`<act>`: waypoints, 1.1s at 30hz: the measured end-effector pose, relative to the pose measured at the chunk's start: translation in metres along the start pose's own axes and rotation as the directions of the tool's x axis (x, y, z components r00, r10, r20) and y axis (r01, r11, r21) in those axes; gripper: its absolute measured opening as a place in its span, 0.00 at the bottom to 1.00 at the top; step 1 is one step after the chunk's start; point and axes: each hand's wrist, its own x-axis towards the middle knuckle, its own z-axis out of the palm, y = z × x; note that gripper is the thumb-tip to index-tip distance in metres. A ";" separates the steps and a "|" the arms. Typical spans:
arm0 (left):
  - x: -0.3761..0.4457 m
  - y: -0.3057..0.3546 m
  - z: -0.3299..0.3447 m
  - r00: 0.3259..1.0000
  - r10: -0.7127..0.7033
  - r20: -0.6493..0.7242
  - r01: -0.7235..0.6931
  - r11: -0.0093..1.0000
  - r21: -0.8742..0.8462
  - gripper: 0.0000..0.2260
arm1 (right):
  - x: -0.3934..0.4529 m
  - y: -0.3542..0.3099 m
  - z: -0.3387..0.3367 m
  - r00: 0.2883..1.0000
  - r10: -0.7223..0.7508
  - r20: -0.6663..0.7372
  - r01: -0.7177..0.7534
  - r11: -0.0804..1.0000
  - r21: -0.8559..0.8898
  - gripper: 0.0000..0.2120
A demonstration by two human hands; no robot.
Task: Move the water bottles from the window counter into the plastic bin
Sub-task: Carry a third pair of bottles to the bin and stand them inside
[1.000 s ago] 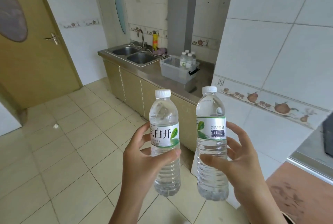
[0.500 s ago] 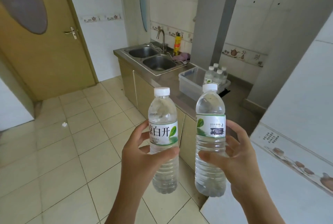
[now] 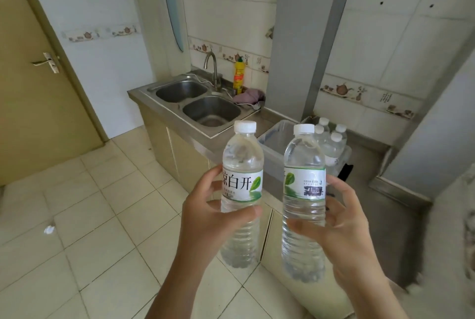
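We grip 1 upright water bottle (image 3: pixel 242 190) in our left hand (image 3: pixel 210 218) and another (image 3: pixel 304 200) in our right hand (image 3: pixel 339 231), held side by side, apart, with the plastic bin (image 3: pixel 276 144) holding 4 bottles (image 3: pixel 331 141) on the counter (image 3: pixel 195 138) just beyond them.

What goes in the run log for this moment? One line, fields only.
left hand: grips bottle | right hand: grips second bottle | both upright, capped | plastic bin: ahead on counter, holds four bottles

Both forearms are bare, the left hand (image 3: pixel 205 213) and right hand (image 3: pixel 344 231) ungloved and without rings.
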 end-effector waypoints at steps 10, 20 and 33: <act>0.158 -0.021 0.045 0.990 -0.049 0.129 0.053 0.998 -0.028 0.35 | 0.139 0.011 0.032 0.995 0.063 -0.074 -0.062 0.998 0.015 0.46; 0.308 -0.036 0.124 0.974 -0.035 0.226 0.029 0.999 0.028 0.40 | 0.299 0.036 0.045 0.998 -0.008 -0.064 0.006 1.000 -0.030 0.43; 0.445 -0.080 0.223 0.855 0.015 0.519 -0.046 0.998 0.048 0.39 | 0.415 0.070 0.038 0.905 0.003 -0.426 -0.064 0.990 -0.128 0.40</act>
